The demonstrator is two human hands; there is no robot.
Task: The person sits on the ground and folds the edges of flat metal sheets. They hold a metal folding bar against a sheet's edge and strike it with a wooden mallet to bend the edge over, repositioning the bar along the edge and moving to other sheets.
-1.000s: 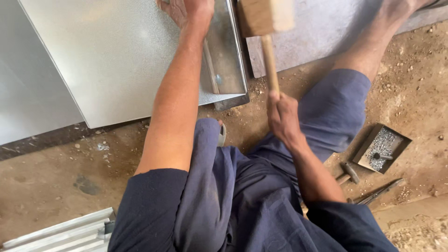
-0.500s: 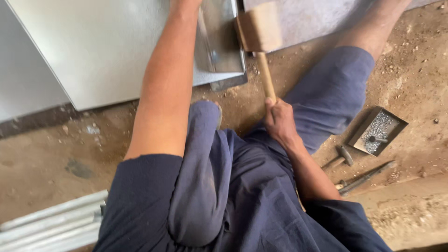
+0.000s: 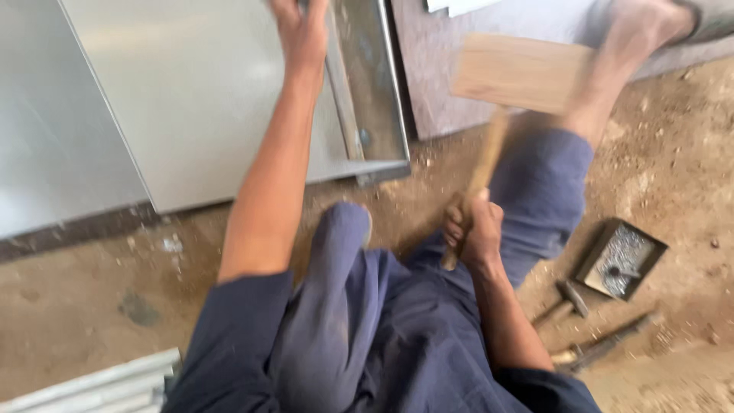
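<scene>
Bare, dusty ground (image 3: 76,321) lies beneath a seated person in dark blue work clothes. Their left hand (image 3: 300,34) presses flat on a grey metal sheet (image 3: 199,99), while the right hand (image 3: 472,229) is closed around the handle of a wooden mallet (image 3: 520,73), its blurred head raised just right of the sheet's folded edge. A small tray (image 3: 621,258) and hammer (image 3: 566,302) lie nearby.

Dark navy work clothes fill lower centre of frame: short sleeves ending above the elbow, loose trousers, cloth creased and dusty at the knee. Forearms bare. Left hand (image 3: 300,29) at top centre, right hand (image 3: 474,229) mid-frame, both ungloved. Foot (image 3: 638,30) upper right, blurred, possibly in a sandal.
</scene>
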